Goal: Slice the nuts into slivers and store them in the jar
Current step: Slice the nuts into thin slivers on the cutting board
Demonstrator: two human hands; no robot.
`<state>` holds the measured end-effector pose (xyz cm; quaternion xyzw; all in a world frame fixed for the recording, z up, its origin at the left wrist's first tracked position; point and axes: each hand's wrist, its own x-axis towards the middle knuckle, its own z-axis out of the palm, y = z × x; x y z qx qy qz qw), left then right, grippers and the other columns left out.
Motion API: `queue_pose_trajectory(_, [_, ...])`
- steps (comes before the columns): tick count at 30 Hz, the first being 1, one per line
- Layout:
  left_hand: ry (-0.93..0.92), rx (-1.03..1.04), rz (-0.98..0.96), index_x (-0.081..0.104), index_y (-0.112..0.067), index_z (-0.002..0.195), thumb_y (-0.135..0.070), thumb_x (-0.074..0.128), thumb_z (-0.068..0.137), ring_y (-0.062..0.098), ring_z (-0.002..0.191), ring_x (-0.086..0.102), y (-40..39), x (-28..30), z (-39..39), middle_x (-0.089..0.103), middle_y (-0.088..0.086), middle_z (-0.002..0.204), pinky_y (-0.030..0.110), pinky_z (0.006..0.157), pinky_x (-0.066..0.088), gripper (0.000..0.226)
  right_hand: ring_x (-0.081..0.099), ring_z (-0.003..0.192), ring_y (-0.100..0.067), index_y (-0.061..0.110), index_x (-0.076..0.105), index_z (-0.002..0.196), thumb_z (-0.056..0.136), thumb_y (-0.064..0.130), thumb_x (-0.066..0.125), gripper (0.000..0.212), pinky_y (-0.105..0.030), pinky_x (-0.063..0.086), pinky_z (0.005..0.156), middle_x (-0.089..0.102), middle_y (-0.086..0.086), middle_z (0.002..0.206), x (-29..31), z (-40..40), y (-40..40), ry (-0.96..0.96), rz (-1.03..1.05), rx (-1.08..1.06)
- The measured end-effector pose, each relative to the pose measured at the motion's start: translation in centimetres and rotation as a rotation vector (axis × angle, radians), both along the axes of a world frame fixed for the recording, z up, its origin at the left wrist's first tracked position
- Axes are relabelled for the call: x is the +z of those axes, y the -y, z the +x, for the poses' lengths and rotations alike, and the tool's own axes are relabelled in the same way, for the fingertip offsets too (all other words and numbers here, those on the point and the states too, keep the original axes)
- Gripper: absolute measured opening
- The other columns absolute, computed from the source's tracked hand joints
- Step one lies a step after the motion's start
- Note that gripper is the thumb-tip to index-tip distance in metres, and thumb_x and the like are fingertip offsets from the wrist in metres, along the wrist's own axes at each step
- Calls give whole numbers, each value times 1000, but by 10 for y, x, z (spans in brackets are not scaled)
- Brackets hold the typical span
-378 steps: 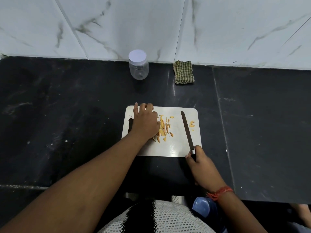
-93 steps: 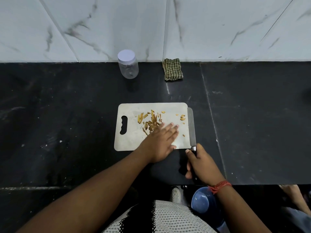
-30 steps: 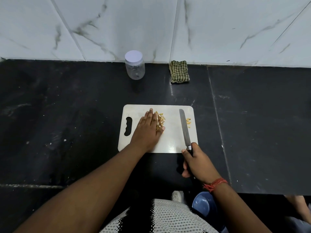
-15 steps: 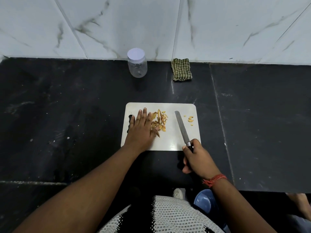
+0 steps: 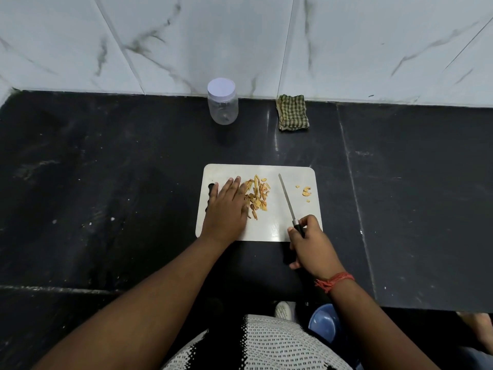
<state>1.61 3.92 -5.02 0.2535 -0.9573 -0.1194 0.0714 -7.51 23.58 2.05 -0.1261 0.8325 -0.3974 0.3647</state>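
left hand [image 5: 226, 209]: flat, fingers straight & together, on cutting board [image 5: 293, 172] beside handle slot; fingertips touch nut slivers [image 5: 257, 196]. Sits a bit lower-left vs 0.5 s ago.
right hand [image 5: 312, 244]: curled round knife [image 5: 288, 201] handle at board's near-right corner.
knife: blade now on edge, thin line; was flatter before.
nut slivers: pile mid-board, more spread than 1 s ago; few bits [image 5: 306, 192] right of blade.
jar [image 5: 223, 102]: lid on, at wall, well apart from board.
cloth [image 5: 293, 112]: right of jar, on worktop [image 5: 106, 169].

White cutting board [image 5: 282, 225], yellow-brown slivers [image 5: 257, 194], green-checked cloth [image 5: 293, 112], black counter [image 5: 106, 182].
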Motion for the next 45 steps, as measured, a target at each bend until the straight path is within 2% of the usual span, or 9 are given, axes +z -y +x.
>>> queue_pose_trajectory(2, [-106, 50, -41, 64, -14, 127, -25, 55, 95, 25, 127, 53, 6, 2, 1, 62, 4, 134, 51, 121, 24, 35, 64, 51, -27, 19, 41, 97, 97, 29, 52, 14, -43, 58, 50, 62, -13, 87, -1, 1, 1, -8, 12, 27])
queue_pose_trajectory(4, [-139, 66, -64, 71, -17, 109, -24, 60, 91, 24, 109, 58, 10, 3, 0, 66, 1, 114, 51, 116, 30, 22, 65, 50, -28, 21, 41, 97, 98, 31, 52, 14, -43, 58, 51, 62, -12, 87, -1, 2, 1, -18, 26, 46])
queue_pose_trajectory(6, [-125, 52, -71, 72, -20, 103, -26, 62, 90, 24, 104, 57, 11, 4, -3, 64, 0, 108, 50, 115, 32, 18, 66, 49, -29, 21, 41, 98, 98, 31, 51, 15, -43, 58, 51, 62, -12, 87, -1, 3, 1, -17, 30, 54])
queue_pose_trajectory(16, [-12, 95, -76, 74, -21, 89, -43, 58, 86, 25, 103, 52, 10, 7, -15, 60, 0, 107, 48, 107, 35, 28, 65, 50, -27, 20, 40, 99, 98, 31, 52, 16, -46, 58, 52, 62, -12, 84, 0, 2, 7, -38, 28, 74])
queue_pose_trajectory(27, [18, 173, 14, 73, -21, 95, -38, 60, 88, 21, 107, 50, 1, 11, -23, 60, -2, 113, 42, 101, 36, 22, 66, 54, -29, 18, 41, 100, 98, 29, 53, 16, -41, 58, 49, 62, -14, 84, 1, -2, 8, -29, 8, 57])
queue_pose_trajectory(31, [-36, 190, 52, 68, -21, 93, -34, 58, 91, 20, 101, 53, -4, 16, -24, 63, -4, 103, 41, 94, 37, 16, 66, 55, -29, 18, 41, 100, 98, 28, 54, 16, -33, 55, 45, 62, -15, 85, 1, -4, 6, -23, -3, 42])
queue_pose_trajectory(36, [-112, 62, 116, 54, -17, 87, -20, 56, 93, 23, 80, 56, -19, 25, -38, 60, -3, 85, 43, 82, 43, 6, 66, 58, -32, 16, 41, 97, 97, 25, 55, 16, -36, 56, 46, 62, -17, 84, -1, -8, 4, -27, -33, -8])
queue_pose_trajectory(42, [-109, -20, 108, 63, -16, 97, -17, 57, 94, 23, 90, 60, -32, 20, -60, 68, 0, 96, 39, 85, 42, 7, 66, 51, -32, 17, 41, 96, 97, 26, 54, 16, -30, 51, 44, 63, -17, 84, -1, -14, -5, -32, -35, -38])
queue_pose_trajectory(45, [-24, -86, -35, 65, -16, 90, -11, 63, 87, 27, 85, 61, -35, 18, -66, 68, 3, 87, 41, 82, 44, 5, 65, 56, -31, 17, 41, 96, 97, 25, 54, 16, -28, 50, 44, 62, -16, 85, -2, -15, -10, -20, -45, -55])
